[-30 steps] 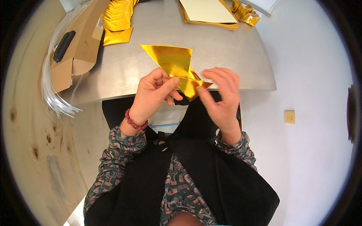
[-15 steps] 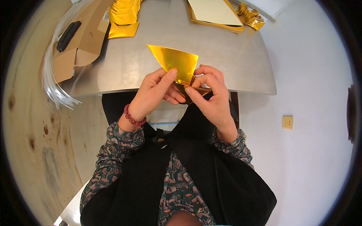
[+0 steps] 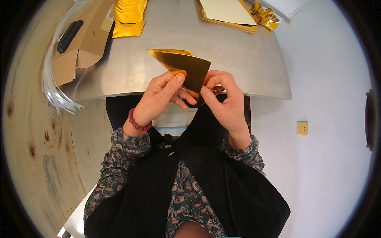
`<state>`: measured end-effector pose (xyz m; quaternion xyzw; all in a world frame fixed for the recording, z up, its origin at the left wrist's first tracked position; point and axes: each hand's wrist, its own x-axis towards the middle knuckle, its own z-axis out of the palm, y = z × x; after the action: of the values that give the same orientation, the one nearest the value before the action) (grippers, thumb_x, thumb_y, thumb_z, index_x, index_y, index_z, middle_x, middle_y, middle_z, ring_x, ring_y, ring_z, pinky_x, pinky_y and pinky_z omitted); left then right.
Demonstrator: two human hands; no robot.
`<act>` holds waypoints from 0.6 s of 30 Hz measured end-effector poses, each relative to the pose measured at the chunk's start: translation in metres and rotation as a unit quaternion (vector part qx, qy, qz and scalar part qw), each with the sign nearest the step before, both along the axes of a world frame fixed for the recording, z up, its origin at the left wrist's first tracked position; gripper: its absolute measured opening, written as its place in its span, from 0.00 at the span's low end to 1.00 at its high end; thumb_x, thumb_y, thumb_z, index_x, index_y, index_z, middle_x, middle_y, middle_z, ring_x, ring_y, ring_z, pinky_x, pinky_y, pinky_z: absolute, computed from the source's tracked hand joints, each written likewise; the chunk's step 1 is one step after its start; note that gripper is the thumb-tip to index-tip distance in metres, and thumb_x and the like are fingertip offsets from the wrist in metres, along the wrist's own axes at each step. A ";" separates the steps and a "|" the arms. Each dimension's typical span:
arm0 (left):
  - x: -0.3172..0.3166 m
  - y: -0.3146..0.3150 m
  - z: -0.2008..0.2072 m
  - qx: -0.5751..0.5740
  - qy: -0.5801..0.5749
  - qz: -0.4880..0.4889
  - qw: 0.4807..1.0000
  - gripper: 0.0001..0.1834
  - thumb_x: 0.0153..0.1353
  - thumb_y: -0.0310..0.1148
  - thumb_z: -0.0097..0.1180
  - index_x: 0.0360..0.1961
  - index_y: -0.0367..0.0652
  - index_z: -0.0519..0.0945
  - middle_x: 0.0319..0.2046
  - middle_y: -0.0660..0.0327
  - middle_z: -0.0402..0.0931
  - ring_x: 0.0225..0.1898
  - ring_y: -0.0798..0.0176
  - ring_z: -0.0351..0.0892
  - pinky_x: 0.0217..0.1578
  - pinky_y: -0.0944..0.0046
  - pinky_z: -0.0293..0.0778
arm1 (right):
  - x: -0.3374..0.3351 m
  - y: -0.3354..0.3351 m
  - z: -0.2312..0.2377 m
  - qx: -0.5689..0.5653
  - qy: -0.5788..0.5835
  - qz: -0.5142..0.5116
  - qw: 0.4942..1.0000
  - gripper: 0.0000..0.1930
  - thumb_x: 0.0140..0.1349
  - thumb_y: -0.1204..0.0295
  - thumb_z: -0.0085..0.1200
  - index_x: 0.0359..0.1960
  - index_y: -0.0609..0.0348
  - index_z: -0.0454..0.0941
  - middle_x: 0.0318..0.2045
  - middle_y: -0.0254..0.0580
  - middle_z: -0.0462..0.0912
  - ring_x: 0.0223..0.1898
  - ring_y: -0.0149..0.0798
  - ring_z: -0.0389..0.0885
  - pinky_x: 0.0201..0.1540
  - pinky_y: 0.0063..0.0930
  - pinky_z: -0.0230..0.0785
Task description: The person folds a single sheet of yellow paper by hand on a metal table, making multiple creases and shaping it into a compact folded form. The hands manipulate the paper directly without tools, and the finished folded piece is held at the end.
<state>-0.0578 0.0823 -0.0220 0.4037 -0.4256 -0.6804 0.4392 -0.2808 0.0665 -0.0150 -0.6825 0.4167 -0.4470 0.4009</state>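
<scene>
A sheet of shiny gold foil paper (image 3: pixel 189 67), partly folded, is held up just over the table's near edge. My left hand (image 3: pixel 160 93) grips its left side, thumb on the front face and fingers behind and below. My right hand (image 3: pixel 224 93) pinches a narrow folded flap at the lower right between thumb and fingers. The sheet's front face looks dark gold, with a brighter layer showing along its top edge. Part of the lower fold is hidden behind my fingers.
On the metal table (image 3: pixel 254 67), folded gold pieces (image 3: pixel 129 29) lie at the far left and a stack of sheets (image 3: pixel 228 14) at the far right. Beside it sits a bunch of small gold folds (image 3: pixel 266 16). A cardboard box (image 3: pixel 85 43) and clear plastic strands (image 3: pixel 49 79) occupy the left side.
The foil paper has tilted, so its front face turned from bright to dark gold and a back layer shows along the top. My right hand has shifted slightly along the flap.
</scene>
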 end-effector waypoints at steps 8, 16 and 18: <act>0.010 0.003 -0.004 -0.009 -0.011 -0.039 0.999 0.21 0.86 0.42 0.48 0.62 0.33 0.79 0.46 0.52 0.89 0.40 0.62 0.93 0.42 0.66 0.90 | -0.010 -0.006 0.007 0.003 0.069 0.091 0.993 0.05 0.69 0.77 0.65 0.43 0.61 0.84 0.52 0.41 0.83 0.49 0.35 0.81 0.54 0.29 0.75; 0.010 0.010 -0.011 0.000 0.004 -0.005 1.000 0.17 0.84 0.37 0.54 0.61 0.33 0.81 0.46 0.53 0.89 0.41 0.63 0.93 0.42 0.66 0.90 | -0.011 -0.012 0.015 -0.117 0.138 0.068 0.981 0.15 0.61 0.75 0.71 0.50 0.57 0.86 0.57 0.45 0.83 0.60 0.48 0.79 0.64 0.42 0.73; 0.010 0.009 -0.012 0.010 0.026 0.044 0.999 0.18 0.84 0.38 0.54 0.61 0.35 0.81 0.47 0.53 0.90 0.41 0.63 0.93 0.41 0.66 0.90 | -0.011 -0.012 0.012 -0.149 0.119 -0.058 0.980 0.23 0.61 0.74 0.74 0.59 0.57 0.83 0.56 0.42 0.84 0.58 0.42 0.82 0.64 0.40 0.76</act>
<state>-0.0479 0.0917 -0.0341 0.4085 -0.3889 -0.6747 0.4761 -0.2921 0.0545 -0.0026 -0.7574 0.4293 -0.4422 0.2155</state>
